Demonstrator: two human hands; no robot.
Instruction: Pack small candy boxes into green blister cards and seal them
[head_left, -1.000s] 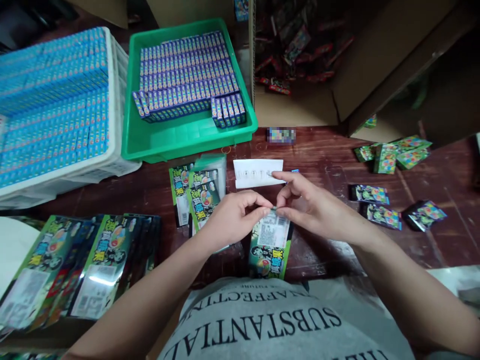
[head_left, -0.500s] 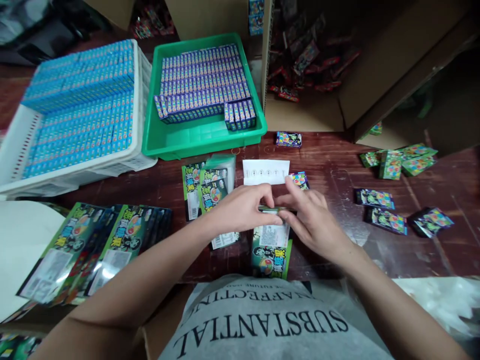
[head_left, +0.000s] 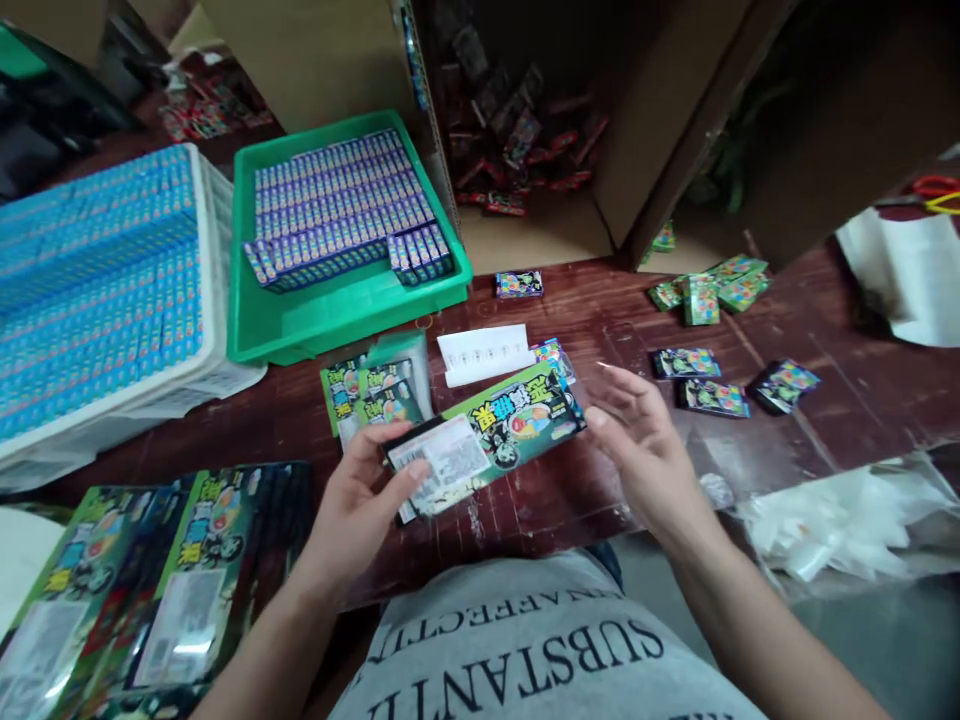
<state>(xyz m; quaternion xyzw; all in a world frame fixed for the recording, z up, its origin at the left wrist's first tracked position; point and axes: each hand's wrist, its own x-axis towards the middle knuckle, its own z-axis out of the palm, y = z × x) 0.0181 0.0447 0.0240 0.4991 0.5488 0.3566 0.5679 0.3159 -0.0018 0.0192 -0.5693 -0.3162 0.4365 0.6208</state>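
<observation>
My left hand [head_left: 375, 480] pinches the labelled end of a flat green-and-black candy packet [head_left: 517, 420], thumb on its white label. The packet is tilted, its printed face up, over the dark table. At its other end is my right hand [head_left: 637, 430], fingers apart and the thumb tip close to the packet's corner; whether it touches I cannot tell. Behind the packet lie a folded white paper strip [head_left: 484, 355] and a small purple box [head_left: 551, 352], partly hidden. More green packets [head_left: 386, 385] lie beyond my left hand, beside clear plastic sleeves.
A green tray [head_left: 345, 325] of purple boxes and a white crate [head_left: 217, 270] of blue boxes stand at left. Stacked packets [head_left: 195, 590] lie front left. Small green boxes [head_left: 701, 300] and dark boxes [head_left: 712, 397] lie right, near open cartons [head_left: 540, 240] and a bag of white plastic [head_left: 832, 520].
The packet has come up off the table and turned, its label end now in my left hand. My right hand has moved away from my left and opened. The view has shifted right.
</observation>
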